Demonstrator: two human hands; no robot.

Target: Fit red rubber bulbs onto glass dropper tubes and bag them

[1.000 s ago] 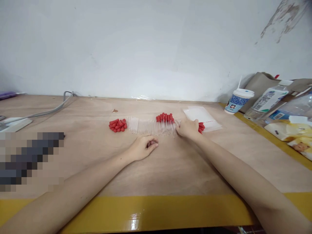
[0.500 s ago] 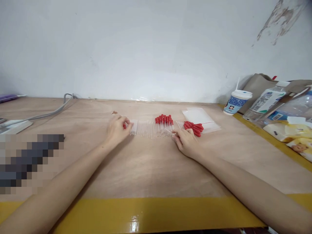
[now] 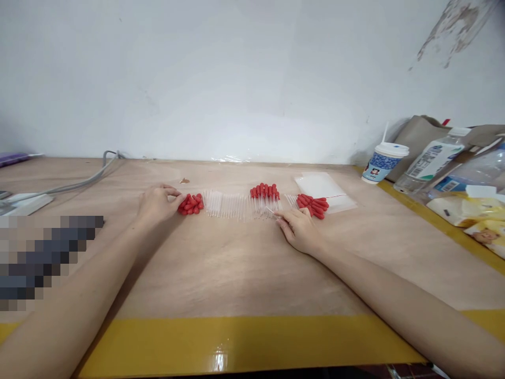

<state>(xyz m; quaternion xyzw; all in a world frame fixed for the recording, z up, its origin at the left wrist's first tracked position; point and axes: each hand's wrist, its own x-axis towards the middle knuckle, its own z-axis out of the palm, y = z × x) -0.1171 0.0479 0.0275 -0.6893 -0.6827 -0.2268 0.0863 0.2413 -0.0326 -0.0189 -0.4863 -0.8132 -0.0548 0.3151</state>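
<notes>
My left hand [image 3: 160, 204] is at the left edge of a pile of red rubber bulbs [image 3: 191, 204]. Its thumb touches the pile and its fingers look apart. My right hand [image 3: 300, 231] rests on the table with thumb and forefinger closed on a thin clear tube [image 3: 271, 211], whose free end points up and left. Between the hands lies a row of thin clear tubes [image 3: 226, 205]. Behind the held tube are several droppers with red bulbs [image 3: 265, 191], side by side. More red-bulbed droppers [image 3: 313, 205] lie in a bunch beyond my right hand.
A clear plastic bag [image 3: 325, 190] lies behind the right-hand bunch. At the right stand a paper cup [image 3: 382, 164] with a straw and a plastic bottle [image 3: 434, 160], with yellow packets [image 3: 453, 210] in front. A grey cable [image 3: 74, 184] runs along the left.
My left hand has moved left, away from the tube row, and uncovered the pile of red bulbs. My right hand has barely moved and keeps hold of the tube.
</notes>
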